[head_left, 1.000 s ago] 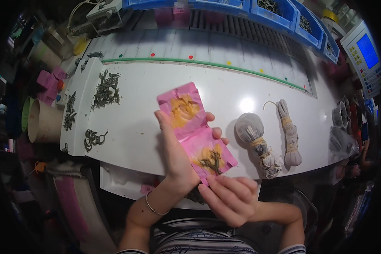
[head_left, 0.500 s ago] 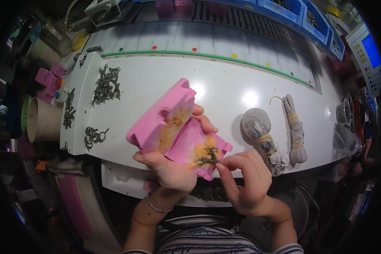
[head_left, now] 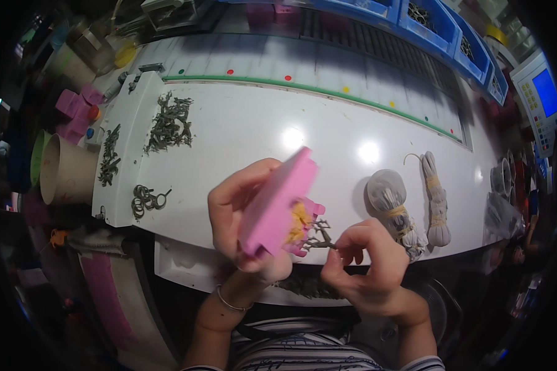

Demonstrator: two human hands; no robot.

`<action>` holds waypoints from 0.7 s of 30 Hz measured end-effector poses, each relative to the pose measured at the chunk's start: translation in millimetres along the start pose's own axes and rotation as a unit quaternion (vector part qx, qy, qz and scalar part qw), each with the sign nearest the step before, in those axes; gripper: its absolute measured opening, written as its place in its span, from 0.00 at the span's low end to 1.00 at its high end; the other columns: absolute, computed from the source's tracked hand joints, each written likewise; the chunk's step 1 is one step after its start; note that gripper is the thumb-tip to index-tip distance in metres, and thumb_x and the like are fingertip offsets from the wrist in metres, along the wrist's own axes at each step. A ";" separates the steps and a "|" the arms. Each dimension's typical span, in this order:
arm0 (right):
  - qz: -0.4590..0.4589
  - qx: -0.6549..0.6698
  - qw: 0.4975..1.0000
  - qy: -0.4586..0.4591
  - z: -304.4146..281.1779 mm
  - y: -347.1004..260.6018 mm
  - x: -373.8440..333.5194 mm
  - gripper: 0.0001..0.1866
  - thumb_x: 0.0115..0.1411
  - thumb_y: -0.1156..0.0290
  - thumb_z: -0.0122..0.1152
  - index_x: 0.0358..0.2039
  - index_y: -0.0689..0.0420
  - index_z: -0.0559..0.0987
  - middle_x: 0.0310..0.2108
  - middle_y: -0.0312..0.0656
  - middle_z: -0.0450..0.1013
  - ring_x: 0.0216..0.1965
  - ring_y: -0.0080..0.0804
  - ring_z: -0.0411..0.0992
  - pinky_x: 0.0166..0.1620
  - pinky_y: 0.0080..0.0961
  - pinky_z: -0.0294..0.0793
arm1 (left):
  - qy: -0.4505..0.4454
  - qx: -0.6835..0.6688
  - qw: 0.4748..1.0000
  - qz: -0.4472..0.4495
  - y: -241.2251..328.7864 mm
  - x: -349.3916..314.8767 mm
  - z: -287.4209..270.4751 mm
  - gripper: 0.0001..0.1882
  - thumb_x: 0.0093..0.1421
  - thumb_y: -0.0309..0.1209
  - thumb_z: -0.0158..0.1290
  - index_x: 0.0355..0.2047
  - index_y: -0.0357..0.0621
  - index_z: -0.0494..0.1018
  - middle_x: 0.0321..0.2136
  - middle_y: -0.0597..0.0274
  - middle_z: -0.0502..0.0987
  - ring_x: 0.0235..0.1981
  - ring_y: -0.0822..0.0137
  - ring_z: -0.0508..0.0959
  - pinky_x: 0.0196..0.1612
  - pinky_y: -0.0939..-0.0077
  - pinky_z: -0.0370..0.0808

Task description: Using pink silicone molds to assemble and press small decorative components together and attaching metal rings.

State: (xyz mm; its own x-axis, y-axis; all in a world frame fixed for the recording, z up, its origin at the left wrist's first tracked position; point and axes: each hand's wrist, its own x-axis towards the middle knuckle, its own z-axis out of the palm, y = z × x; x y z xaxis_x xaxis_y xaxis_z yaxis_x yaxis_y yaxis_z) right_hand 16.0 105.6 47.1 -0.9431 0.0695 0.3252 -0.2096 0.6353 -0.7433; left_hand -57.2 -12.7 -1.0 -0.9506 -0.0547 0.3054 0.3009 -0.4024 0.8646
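My hands work a pink mold above the white surface.

My left hand point(head_left: 244, 226) grips the pink mold point(head_left: 277, 204), fingers curled tight round its outer half, holding it tilted on edge over the near rim of the white surface point(head_left: 247, 133); yellow residue shows on the inner face. My right hand point(head_left: 368, 269) has its fingers point(head_left: 346, 242) pinched narrow on the stem of a small dark branching cast piece point(head_left: 319, 235), which touches the mold's lower half. Near my right hand lie a clear bag of bundled cords point(head_left: 393, 207) and a tied white bundle point(head_left: 435, 201); dark cast pieces point(head_left: 169, 122) sit well apart at the left.
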 end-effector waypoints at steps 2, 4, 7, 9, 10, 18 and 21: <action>-0.026 0.000 1.000 0.013 4.7 -2.9 7.1 0.11 0.46 0.79 0.65 0.30 0.58 0.72 0.21 0.37 0.68 0.17 0.24 0.66 0.20 0.19 0.66 | 0.026 0.004 1.000 -0.005 7.5 9.2 -14.6 0.50 0.52 0.73 0.36 0.46 0.27 0.59 0.37 0.47 0.71 0.30 0.64 0.74 0.36 0.68 0.74; -0.025 0.002 1.000 -0.007 11.3 2.2 15.1 0.11 0.46 0.79 0.65 0.29 0.58 0.72 0.21 0.37 0.68 0.17 0.23 0.66 0.20 0.19 0.67 | 0.056 0.033 0.998 -0.020 12.6 14.7 -25.7 0.50 0.53 0.73 0.27 0.44 0.29 0.63 0.34 0.50 0.71 0.28 0.63 0.74 0.34 0.68 0.74; 0.002 0.003 0.998 -0.068 19.9 3.6 39.6 0.10 0.47 0.78 0.63 0.28 0.59 0.70 0.21 0.39 0.68 0.18 0.27 0.69 0.22 0.22 0.69 | 0.151 0.018 0.988 -0.040 21.7 15.5 -48.6 0.49 0.55 0.72 0.21 0.40 0.32 0.66 0.31 0.52 0.71 0.24 0.62 0.73 0.28 0.67 0.73; -0.008 -0.019 0.990 -0.139 38.4 20.8 64.3 0.09 0.49 0.77 0.61 0.28 0.60 0.69 0.21 0.43 0.69 0.20 0.34 0.71 0.25 0.26 0.70 | 0.179 -0.087 0.954 -0.226 23.8 4.1 -78.7 0.46 0.57 0.70 0.23 0.40 0.34 0.66 0.31 0.52 0.72 0.21 0.61 0.73 0.25 0.67 0.73; -0.001 -0.011 0.985 -0.173 47.9 19.4 79.0 0.09 0.50 0.75 0.59 0.29 0.60 0.68 0.22 0.47 0.70 0.23 0.43 0.72 0.27 0.34 0.71 | 0.194 -0.183 0.927 -0.265 28.6 -3.3 -90.1 0.44 0.58 0.69 0.24 0.41 0.36 0.66 0.32 0.52 0.72 0.20 0.59 0.73 0.23 0.67 0.73; -0.126 -0.024 0.988 -0.083 118.4 12.3 146.5 0.07 0.53 0.72 0.60 0.30 0.60 0.73 0.19 0.45 0.71 0.20 0.40 0.71 0.26 0.32 0.70 | 0.153 -0.196 0.920 -0.303 40.0 -31.9 -82.6 0.38 0.63 0.63 0.24 0.49 0.39 0.62 0.37 0.50 0.73 0.24 0.62 0.74 0.27 0.68 0.75; -0.104 -0.058 0.984 -0.130 81.3 10.6 125.9 0.10 0.55 0.68 0.60 0.35 0.59 0.74 0.27 0.47 0.72 0.27 0.44 0.72 0.32 0.38 0.71 | 0.105 -0.188 0.920 -0.329 37.0 -28.7 -84.3 0.38 0.63 0.62 0.24 0.49 0.38 0.62 0.38 0.49 0.73 0.25 0.62 0.75 0.27 0.67 0.76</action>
State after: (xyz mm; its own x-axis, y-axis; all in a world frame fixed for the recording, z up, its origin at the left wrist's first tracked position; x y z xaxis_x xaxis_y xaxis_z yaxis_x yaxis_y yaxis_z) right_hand -126.0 58.6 32.7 -0.9199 -0.2621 0.2917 -0.3893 0.6988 -0.6000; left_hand -25.1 -103.1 -11.5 -0.9234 0.1533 -0.3520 -0.3537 -0.6965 0.6244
